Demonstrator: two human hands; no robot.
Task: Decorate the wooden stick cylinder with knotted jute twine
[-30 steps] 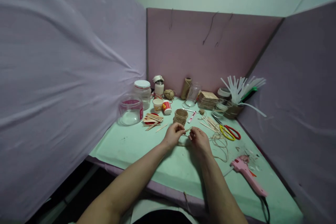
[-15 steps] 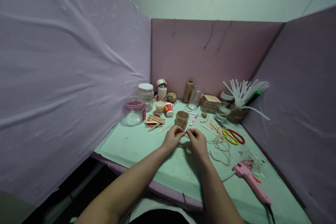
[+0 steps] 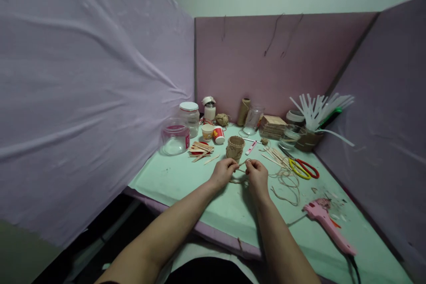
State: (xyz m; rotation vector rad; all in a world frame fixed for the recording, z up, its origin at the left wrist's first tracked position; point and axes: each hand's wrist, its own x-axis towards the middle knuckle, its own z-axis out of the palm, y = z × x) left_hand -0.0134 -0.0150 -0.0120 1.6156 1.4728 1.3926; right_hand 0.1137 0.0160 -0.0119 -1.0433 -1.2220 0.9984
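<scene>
Both hands are over the middle of the table, close together, in front of a twine-wrapped cup. My left hand pinches a piece of twine between thumb and fingers. On the other side of a small gap, my right hand is closed on the same twine, which hangs in a loop between and below the hands. More loose twine lies in coils to the right of my right hand.
Wooden sticks and glass jars stand left; paper cups sit behind. On the right are scissors, a pink glue gun, more sticks and a pot of white glue sticks. Stacked wooden squares stand behind.
My hands have moved slightly apart, and the twine loop between them shows more. The camera view has shifted a little, so the whole table appears moved.
</scene>
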